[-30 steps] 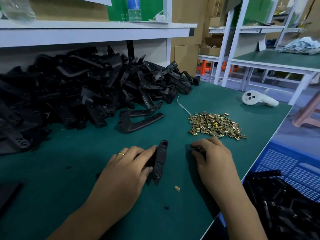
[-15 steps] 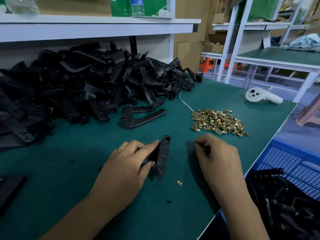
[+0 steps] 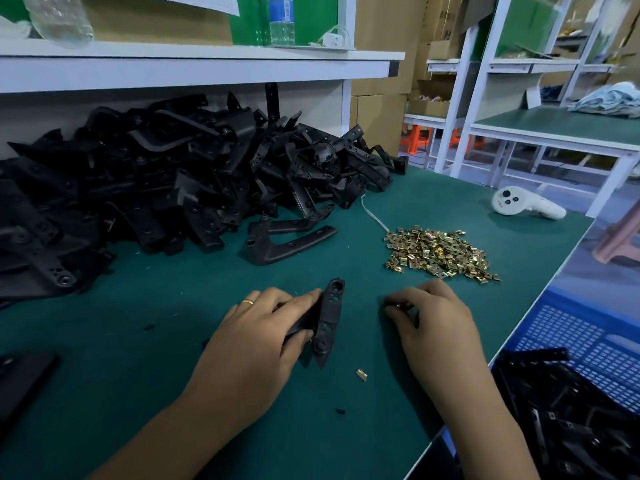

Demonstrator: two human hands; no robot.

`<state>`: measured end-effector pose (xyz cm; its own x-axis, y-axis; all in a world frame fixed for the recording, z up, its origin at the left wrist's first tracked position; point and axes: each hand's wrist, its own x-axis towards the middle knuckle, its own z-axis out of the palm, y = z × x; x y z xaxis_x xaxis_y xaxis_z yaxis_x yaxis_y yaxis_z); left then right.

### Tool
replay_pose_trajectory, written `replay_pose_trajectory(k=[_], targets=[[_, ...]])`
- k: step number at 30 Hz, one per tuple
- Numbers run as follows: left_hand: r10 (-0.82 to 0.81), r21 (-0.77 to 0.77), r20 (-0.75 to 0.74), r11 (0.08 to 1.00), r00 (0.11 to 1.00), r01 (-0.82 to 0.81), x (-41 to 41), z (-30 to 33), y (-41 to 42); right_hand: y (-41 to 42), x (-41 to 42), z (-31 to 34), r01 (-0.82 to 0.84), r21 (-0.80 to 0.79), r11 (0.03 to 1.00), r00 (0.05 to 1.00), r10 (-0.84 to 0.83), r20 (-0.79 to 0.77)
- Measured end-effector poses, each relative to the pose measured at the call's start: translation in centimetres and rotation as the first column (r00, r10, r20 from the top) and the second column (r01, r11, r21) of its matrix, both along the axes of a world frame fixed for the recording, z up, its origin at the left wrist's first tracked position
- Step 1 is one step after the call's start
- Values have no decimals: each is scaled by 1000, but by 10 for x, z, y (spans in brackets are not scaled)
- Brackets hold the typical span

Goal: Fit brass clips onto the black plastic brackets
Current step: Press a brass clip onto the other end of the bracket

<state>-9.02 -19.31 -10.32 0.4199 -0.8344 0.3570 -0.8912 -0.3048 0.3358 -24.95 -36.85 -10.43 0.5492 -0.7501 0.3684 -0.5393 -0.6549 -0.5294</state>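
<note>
On the green tabletop point(image 3: 145, 393) my left hand point(image 3: 256, 334) grips a flat black plastic bracket with round holes point(image 3: 329, 320), fingers curled over its left edge and thumb under it; the bracket stands tilted on its long edge, pointed lower end touching the mat, and I see a thin gold ring point(image 3: 248, 301) on one finger. My right hand point(image 3: 436, 323) rests just right of the bracket, apart from it, fingers curled down onto the tabletop; a small brassy glint shows at the fingertips point(image 3: 398, 308), so it appears to pinch a small brass clip point(image 3: 399, 306), though most of it is hidden. A single loose brass clip point(image 3: 361, 374) lies on the mat between my wrists, below the bracket. Beyond the right hand sits the heap of brass clips point(image 3: 440, 252), well clear of the fingers. A large pile of black plastic brackets point(image 3: 166, 188) fills the rear left under the white shelf point(image 3: 194, 69), with one curved black bracket point(image 3: 287, 245) lying at its near edge. A white handheld controller point(image 3: 524, 204) lies at the far right of the tabletop. A blue perforated plastic crate point(image 3: 588, 341) holding more black parts stands below the right edge.
</note>
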Motion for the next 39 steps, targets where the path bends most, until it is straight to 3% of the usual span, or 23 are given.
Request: replay_pose_trajectory(k=[7, 11, 15, 19, 22, 33, 39], targets=[[-4, 1, 19, 1000, 1000, 4, 0, 0, 0, 1, -6, 2, 27, 79, 996, 998, -31, 56], [-3, -4, 19, 1000, 1000, 3, -1, 1, 0, 6, -8, 4, -24, 261, 965, 970, -40, 239], [-11, -18, 34, 1000, 999, 12, -3, 3, 0, 15, 0, 8, -349, 528, 774, 850, 24, 526], [-13, -6, 86, 1000, 996, 14, -6, 7, 1, 26, 10, 11, -633, 538, 556, 633, -28, 773], [0, -21, 99, 1000, 995, 2, -6, 7, 2, 31, 15, 11, -690, 523, 501, 605, 2, 796], [-16, -41, 133, 999, 991, 21, -6, 8, 1, 34, 9, 15, -674, 576, 463, 657, 19, 753], [-167, -60, 58, 984, 984, 170, -1, 5, 3, 29, 1, 17, -763, 589, 267, 623, 61, 780]])
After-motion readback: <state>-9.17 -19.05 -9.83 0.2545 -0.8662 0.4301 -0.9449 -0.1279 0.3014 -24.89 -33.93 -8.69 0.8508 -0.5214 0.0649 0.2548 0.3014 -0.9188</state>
